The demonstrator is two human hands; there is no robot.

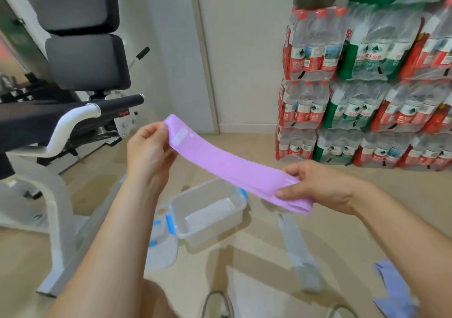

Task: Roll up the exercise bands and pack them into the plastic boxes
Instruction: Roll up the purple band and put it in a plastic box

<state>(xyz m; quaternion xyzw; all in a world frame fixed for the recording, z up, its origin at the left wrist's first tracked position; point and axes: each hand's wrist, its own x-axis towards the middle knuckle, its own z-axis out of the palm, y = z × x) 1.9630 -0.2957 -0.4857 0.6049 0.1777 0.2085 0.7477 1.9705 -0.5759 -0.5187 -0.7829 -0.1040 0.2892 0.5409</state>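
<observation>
Two hands (149, 151) (318, 185) stretch one pink band (230, 166) above one open box (208, 210).

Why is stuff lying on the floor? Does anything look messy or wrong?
Nothing looks broken or spilled. The grey band and the blue band lie loose on the floor, not yet rolled. The clear plastic box sits open and empty, its lid beside it. Both hands hold the pink band.

The tan floor (256, 264) carries an open plastic box (208, 211), its lid (161, 251), a grey band (299, 249) and a lavender band (393, 290).
</observation>
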